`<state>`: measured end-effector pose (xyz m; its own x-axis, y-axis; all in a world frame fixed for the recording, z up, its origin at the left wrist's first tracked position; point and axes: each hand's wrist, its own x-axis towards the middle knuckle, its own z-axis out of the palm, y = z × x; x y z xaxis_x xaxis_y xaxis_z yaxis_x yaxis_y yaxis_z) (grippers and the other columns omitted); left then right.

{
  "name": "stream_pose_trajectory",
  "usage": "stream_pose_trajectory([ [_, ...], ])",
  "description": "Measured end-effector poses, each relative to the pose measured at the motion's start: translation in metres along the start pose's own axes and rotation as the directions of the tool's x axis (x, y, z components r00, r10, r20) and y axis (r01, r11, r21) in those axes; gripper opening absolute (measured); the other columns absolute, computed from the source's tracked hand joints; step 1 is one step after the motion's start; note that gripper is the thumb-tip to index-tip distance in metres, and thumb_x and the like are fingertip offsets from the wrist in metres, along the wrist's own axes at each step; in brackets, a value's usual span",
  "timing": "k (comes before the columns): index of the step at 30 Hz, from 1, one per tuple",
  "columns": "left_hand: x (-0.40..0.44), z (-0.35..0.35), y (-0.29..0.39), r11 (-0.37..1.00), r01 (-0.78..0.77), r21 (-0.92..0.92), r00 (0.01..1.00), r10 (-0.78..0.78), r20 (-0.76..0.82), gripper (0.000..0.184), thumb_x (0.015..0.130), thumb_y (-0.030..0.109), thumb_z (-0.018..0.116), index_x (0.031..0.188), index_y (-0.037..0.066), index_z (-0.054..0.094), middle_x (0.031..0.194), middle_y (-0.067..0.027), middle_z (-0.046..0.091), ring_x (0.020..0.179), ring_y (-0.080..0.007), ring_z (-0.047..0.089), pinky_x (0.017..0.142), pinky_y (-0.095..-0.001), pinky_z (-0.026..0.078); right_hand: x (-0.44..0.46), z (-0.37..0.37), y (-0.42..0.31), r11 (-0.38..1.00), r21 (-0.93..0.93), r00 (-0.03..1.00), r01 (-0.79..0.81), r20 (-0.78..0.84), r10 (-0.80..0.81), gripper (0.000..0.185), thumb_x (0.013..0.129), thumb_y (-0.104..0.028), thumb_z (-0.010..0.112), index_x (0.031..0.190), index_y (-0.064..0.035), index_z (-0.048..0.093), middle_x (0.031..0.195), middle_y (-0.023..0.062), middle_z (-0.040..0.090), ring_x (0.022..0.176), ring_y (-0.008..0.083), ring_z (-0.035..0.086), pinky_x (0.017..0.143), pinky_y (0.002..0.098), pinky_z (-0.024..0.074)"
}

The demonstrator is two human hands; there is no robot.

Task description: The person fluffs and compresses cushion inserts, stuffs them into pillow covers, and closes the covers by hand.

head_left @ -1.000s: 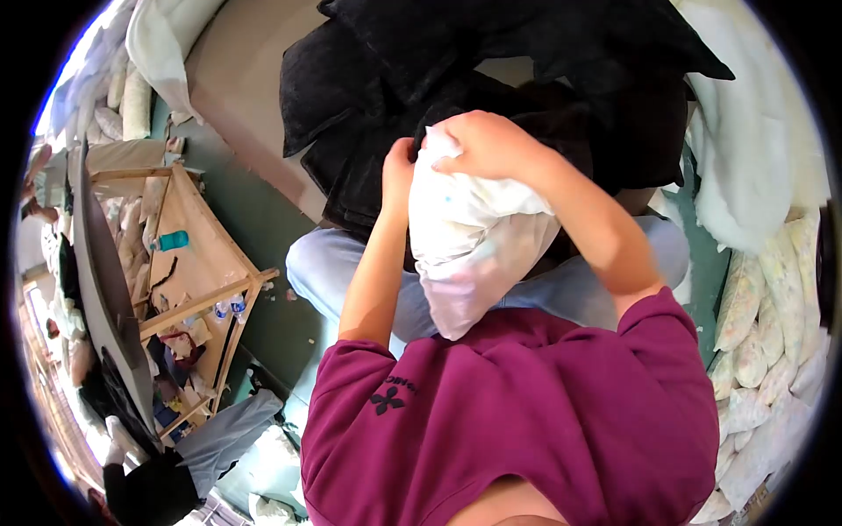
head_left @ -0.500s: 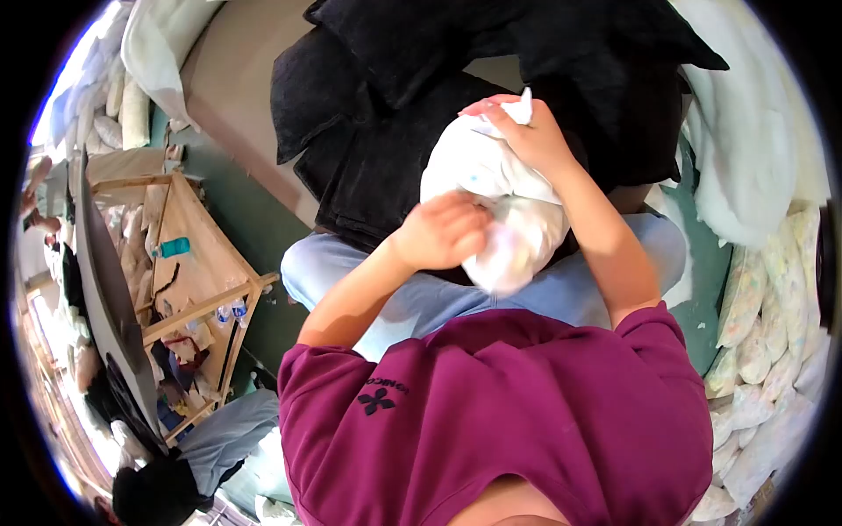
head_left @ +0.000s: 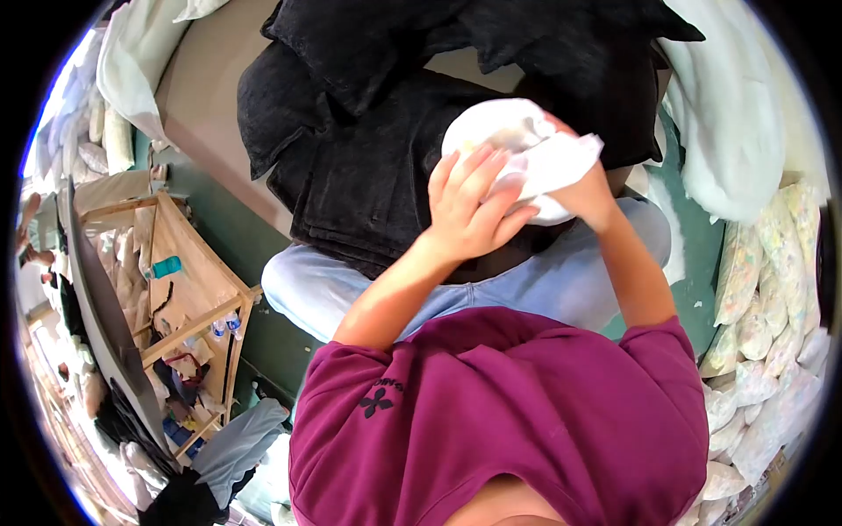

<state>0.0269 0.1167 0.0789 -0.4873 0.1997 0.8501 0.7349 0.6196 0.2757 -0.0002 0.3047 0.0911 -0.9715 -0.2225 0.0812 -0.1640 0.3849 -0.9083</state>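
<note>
A soft white bundle (head_left: pixel 487 118), which looks like a folded or rolled stuffed cushion insert, is held above my lap. My right hand (head_left: pixel 589 195) grips its right side, its fingers partly covered by a loose white flap (head_left: pixel 561 162). On the near left side of the bundle my left hand (head_left: pixel 469 200) rests with its fingers spread, touching the white material. Behind and under the bundle lies a heap of black plush cushion covers (head_left: pixel 368 158), some of them looking flat and stacked.
A wooden frame (head_left: pixel 197 333) with a teal object (head_left: pixel 164 266) and bottles stands on the left. A person's grey trouser leg (head_left: pixel 237 447) shows at lower left. Filled clear bags (head_left: pixel 754 298) are piled on the right, below white batting (head_left: pixel 732 131).
The white bundle has moved up and been turned and folded more compactly. My left hand has gone from a blurred, closed shape to spread fingers; my right hand has shifted right and lower.
</note>
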Motion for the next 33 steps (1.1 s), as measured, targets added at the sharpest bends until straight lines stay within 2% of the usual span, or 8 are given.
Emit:
stream_pose_trajectory([
  [2, -0.047, 0.018, -0.032, 0.985, -0.132, -0.109, 0.988, 0.123, -0.09, 0.039, 0.076, 0.033, 0.08, 0.098, 0.009, 0.059, 0.122, -0.0133, 0.054, 0.117, -0.0345, 0.055, 0.103, -0.05, 0.041, -0.002, -0.016, 0.043, 0.979, -0.203, 0.994, 0.005, -0.108, -0.027, 0.058, 0.077, -0.017, 0.079, 0.127, 0.0012, 0.055, 0.117, 0.0151, 0.066, 0.101, 0.0218, 0.066, 0.091, 0.0336, 0.0505],
  [6, -0.082, 0.032, -0.06, 0.99, 0.096, -0.102, 0.929, -0.053, 0.366, 0.043, 0.069, 0.017, 0.081, 0.104, 0.006, 0.059, 0.116, -0.013, 0.057, 0.115, -0.0336, 0.056, 0.1, -0.0481, 0.045, -0.004, -0.033, 0.067, 0.935, -0.352, 0.984, 0.038, -0.15, -0.097, 0.049, 0.079, -0.018, 0.078, 0.121, -0.0001, 0.059, 0.112, 0.0133, 0.065, 0.103, 0.0239, 0.064, 0.092, 0.0359, 0.0496],
  [12, -0.079, 0.049, -0.079, 0.962, -0.191, -0.194, 0.882, 0.255, 0.397, 0.044, 0.071, 0.027, 0.079, 0.11, 0.013, 0.063, 0.115, -0.0061, 0.061, 0.112, -0.0272, 0.059, 0.099, -0.0423, 0.047, -0.008, -0.064, 0.114, 0.825, -0.554, 0.977, 0.11, -0.091, -0.191, 0.055, 0.08, -0.018, 0.076, 0.127, -0.0007, 0.054, 0.117, 0.0141, 0.063, 0.11, 0.025, 0.06, 0.097, 0.0362, 0.0465],
  [16, -0.064, 0.059, -0.081, 0.888, -0.434, -0.155, 0.809, 0.459, 0.367, 0.025, 0.076, 0.026, 0.069, 0.1, 0.018, 0.066, 0.108, -0.001, 0.061, 0.109, -0.022, 0.058, 0.098, -0.0376, 0.047, -0.009, -0.068, 0.086, 0.911, -0.205, 0.926, -0.357, -0.207, 0.316, 0.059, 0.079, -0.019, 0.077, 0.13, -0.0008, 0.052, 0.121, 0.0131, 0.061, 0.112, 0.0239, 0.058, 0.099, 0.0353, 0.0455],
  [18, -0.057, 0.059, -0.078, 0.841, -0.515, -0.167, 0.717, 0.529, 0.454, 0.019, 0.075, 0.023, 0.065, 0.093, 0.017, 0.067, 0.105, 0.0005, 0.06, 0.107, -0.0209, 0.057, 0.096, -0.0367, 0.048, -0.014, -0.065, 0.088, 0.922, -0.188, 0.931, -0.339, -0.205, 0.301, 0.06, 0.079, -0.019, 0.077, 0.13, -0.0004, 0.052, 0.121, 0.0126, 0.061, 0.112, 0.0228, 0.059, 0.098, 0.0345, 0.0458],
  [25, -0.014, 0.049, -0.066, 0.914, -0.217, -0.343, 0.343, 0.4, 0.85, 0.022, 0.081, 0.016, 0.058, 0.098, 0.007, 0.069, 0.11, -0.0065, 0.065, 0.107, -0.0228, 0.061, 0.096, -0.0335, 0.049, -0.017, -0.057, 0.096, 0.987, 0.089, 0.99, 0.136, -0.048, -0.132, 0.052, 0.079, -0.016, 0.074, 0.125, 0.0021, 0.057, 0.125, 0.0137, 0.06, 0.112, 0.0229, 0.06, 0.096, 0.0343, 0.0484],
  [29, -0.01, 0.05, -0.062, 0.898, -0.347, -0.272, 0.362, 0.396, 0.844, 0.033, 0.083, 0.014, 0.063, 0.114, 0.004, 0.066, 0.122, -0.0118, 0.064, 0.115, -0.025, 0.061, 0.097, -0.0337, 0.05, -0.009, -0.043, 0.085, 0.939, 0.238, 0.965, 0.249, -0.139, -0.22, 0.045, 0.082, -0.013, 0.071, 0.122, 0.0021, 0.059, 0.128, 0.0158, 0.059, 0.114, 0.0256, 0.059, 0.098, 0.0356, 0.0471],
  [33, -0.005, 0.047, -0.066, 0.964, -0.107, -0.242, 0.218, 0.26, 0.941, 0.049, 0.077, 0.023, 0.074, 0.121, 0.004, 0.063, 0.124, -0.0107, 0.063, 0.115, -0.0267, 0.06, 0.099, -0.036, 0.048, -0.018, -0.026, 0.07, 0.929, 0.087, 0.909, 0.359, -0.258, -0.328, 0.042, 0.079, -0.016, 0.075, 0.116, -0.0019, 0.061, 0.126, 0.0179, 0.058, 0.116, 0.0311, 0.057, 0.099, 0.0402, 0.0458],
])
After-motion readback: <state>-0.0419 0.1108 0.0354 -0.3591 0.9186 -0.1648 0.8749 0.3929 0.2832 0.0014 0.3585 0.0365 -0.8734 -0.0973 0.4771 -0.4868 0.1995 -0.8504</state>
